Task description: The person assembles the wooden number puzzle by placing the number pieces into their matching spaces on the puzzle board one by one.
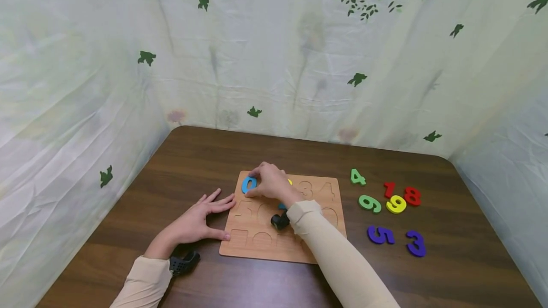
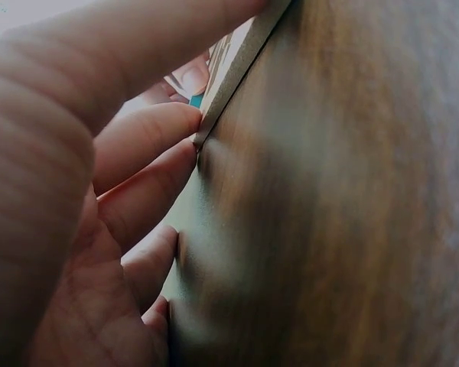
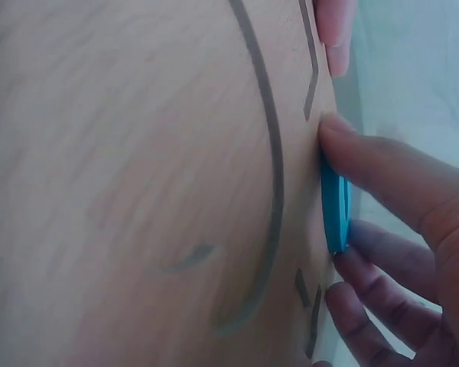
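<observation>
Against the left edge of the wooden board [image 1: 231, 248], the left hand [image 1: 192, 225] lay spread wide, thumb and fingertip touching it, apparently to stop it sliding on the tabletop [image 1: 205, 156]. Right of the board lay the purple 5 [image 1: 376, 241] and purple 3 [image 1: 418, 243], seemingly kept within reach. Over the board's far-left corner, the right hand [image 1: 271, 183] pinched the blue 0 [image 1: 244, 186], probably for fine control; its seating could not be told. Beyond the board's right edge, farther off, lay the green 4 [image 1: 357, 180].
</observation>
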`<action>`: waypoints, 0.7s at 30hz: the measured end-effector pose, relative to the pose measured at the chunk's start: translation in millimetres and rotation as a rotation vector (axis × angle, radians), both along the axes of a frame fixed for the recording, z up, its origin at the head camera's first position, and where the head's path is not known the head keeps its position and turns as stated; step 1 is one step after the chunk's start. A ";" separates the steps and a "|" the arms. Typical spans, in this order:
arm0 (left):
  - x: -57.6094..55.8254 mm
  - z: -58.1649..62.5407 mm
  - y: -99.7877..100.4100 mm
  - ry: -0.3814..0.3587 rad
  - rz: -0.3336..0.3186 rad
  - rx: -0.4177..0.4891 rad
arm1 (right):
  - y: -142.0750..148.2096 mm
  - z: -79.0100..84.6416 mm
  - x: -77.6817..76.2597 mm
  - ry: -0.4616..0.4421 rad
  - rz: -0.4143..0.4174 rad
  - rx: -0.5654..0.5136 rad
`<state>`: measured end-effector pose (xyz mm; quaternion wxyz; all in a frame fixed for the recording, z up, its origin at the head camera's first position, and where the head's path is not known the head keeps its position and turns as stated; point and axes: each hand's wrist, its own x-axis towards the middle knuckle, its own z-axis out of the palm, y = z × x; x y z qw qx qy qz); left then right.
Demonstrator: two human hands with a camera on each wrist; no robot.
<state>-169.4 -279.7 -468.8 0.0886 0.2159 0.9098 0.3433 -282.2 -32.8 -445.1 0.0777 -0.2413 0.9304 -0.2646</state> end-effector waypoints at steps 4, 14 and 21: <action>0.4 -0.2 1.8 -0.004 -0.001 0.000 | 0.3 0.2 1.3 -0.011 -0.014 0.022; 3.6 -0.8 2.7 -0.004 0.005 0.003 | -1.9 1.0 4.3 -0.016 -0.028 0.067; 2.6 1.8 3.1 0.007 0.005 0.014 | -3.4 3.0 3.3 0.015 -0.033 0.085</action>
